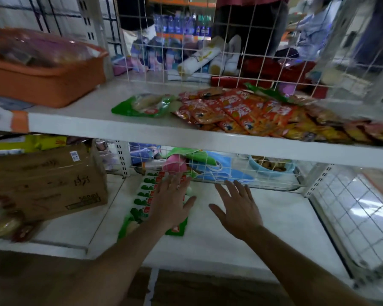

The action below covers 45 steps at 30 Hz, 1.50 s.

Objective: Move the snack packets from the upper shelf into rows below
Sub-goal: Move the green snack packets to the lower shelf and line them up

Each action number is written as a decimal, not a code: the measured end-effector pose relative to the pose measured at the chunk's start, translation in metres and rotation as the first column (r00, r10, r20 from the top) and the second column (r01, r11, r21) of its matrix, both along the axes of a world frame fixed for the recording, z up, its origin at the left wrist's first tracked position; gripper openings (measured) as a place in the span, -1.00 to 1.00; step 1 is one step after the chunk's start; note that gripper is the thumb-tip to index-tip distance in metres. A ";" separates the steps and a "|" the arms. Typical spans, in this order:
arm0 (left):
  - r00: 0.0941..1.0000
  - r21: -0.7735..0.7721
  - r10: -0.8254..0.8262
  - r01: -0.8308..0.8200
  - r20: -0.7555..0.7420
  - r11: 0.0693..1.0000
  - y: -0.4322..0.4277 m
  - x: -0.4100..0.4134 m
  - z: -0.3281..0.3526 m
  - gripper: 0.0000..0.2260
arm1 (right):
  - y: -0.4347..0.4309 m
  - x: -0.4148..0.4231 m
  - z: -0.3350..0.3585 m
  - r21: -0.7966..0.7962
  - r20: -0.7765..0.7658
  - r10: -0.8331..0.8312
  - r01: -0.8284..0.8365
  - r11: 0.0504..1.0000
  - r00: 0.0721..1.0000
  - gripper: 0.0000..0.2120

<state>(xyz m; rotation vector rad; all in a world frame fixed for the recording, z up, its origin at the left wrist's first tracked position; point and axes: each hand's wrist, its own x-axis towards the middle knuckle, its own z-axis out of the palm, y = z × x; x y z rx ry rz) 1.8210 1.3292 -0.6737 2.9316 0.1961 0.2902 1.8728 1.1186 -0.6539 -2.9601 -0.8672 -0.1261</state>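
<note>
- Two bare hands reach under the upper shelf point(93, 122) and over the lower shelf point(281, 219).
- Left hand point(171, 200): the grip is wide, with straight, spread fingers lying flat on the row of green packets point(146, 194) and holding nothing.
- Right hand point(238, 207): the grip is also wide, palm down and fingers fanned, just beside the row on its right. It has nothing in it, and I cannot tell whether it touches the shelf.
- One row of green packets lies on the lower shelf, each overlapping the next. It runs from the wire mesh at the back towards the front edge, and the left hand covers its right side.
- Many snack packets lie on the upper shelf:
  - a single green packet point(145, 106) lies towards the middle;
  - a loose pile of red-orange packets point(237, 112) touches its right side;
  - yellow and darker packets point(323, 130) trail off to the right, too blurred to read.
- One orange basin point(44, 81) under clear film stands at the left of the upper shelf, well apart from the packets.
- One cardboard box point(47, 184) sits on the lower level at the left, near the green row but not touching it.
- White wire mesh point(187, 55) backs both shelves, with blurred goods behind it.
</note>
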 end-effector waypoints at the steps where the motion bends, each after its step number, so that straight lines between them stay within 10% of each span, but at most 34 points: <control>1: 1.000 0.000 -0.003 0.003 0.008 1.000 -0.003 -0.005 0.008 -0.41 | -0.003 -0.004 0.008 -0.002 0.012 0.000 0.000 1.000 1.000 -0.32; 13: 0.983 0.079 -0.083 0.071 0.162 0.994 -0.034 -0.064 0.086 -0.42 | -0.019 -0.063 0.080 0.077 0.152 -0.037 0.026 0.997 0.988 -0.32; 27: 0.789 0.152 -0.235 0.180 0.567 0.972 -0.009 -0.038 0.201 -0.66 | -0.013 -0.049 0.173 0.380 0.558 0.071 -0.331 0.864 0.827 -0.69; 32: 0.904 0.130 0.010 -0.072 0.428 0.989 0.055 0.002 0.216 -0.49 | -0.013 -0.016 0.203 0.398 0.592 0.040 -0.335 0.854 0.805 -0.72; 39: 0.866 -0.328 0.480 -0.416 0.143 0.848 0.094 0.034 0.236 -0.35 | -0.025 0.047 0.242 0.438 0.676 -0.183 -0.190 0.879 0.714 -0.80; 45: 0.879 -0.304 0.474 -0.436 0.061 0.847 0.097 0.038 0.238 -0.29 | -0.028 0.093 0.231 0.538 0.351 -0.353 0.121 0.834 0.867 -0.57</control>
